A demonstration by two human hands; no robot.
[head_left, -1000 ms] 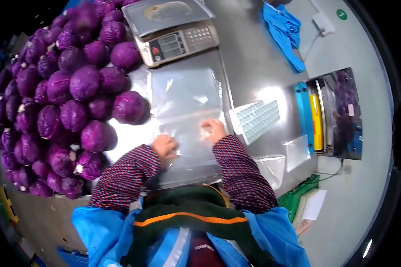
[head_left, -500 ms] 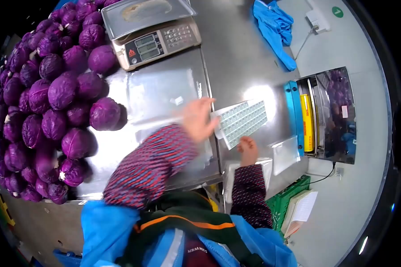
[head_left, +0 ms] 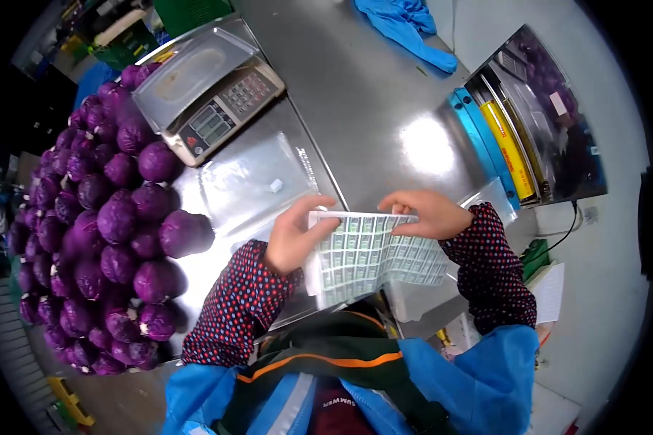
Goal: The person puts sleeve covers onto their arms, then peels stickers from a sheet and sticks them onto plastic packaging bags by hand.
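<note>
A sheet of small green-and-white printed labels (head_left: 363, 254) is lifted in front of my body, slightly bent, its grid facing me. My left hand (head_left: 295, 230) pinches its upper left corner between thumb and fingers. Near the upper right edge, my right hand (head_left: 429, 214) grips the same sheet, thumb in front and fingers curled behind. Left of my left hand, clear plastic bags (head_left: 257, 181) lie flat on the metal table, with a small white scrap (head_left: 276, 185) on them.
Many red cabbages (head_left: 116, 217) are heaped on the left. A weighing scale (head_left: 221, 109) stands at the back, a blue cloth (head_left: 406, 32) beyond it. On the right is a wrapping machine-like unit with a blue edge (head_left: 486, 145) and a yellow box (head_left: 506, 148). More clear bags (head_left: 413, 301) lie beneath the sheet.
The label sheet was low over the table, with my left hand at its edge. Now both hands hold it raised and closer to me. The camera view has turned.
</note>
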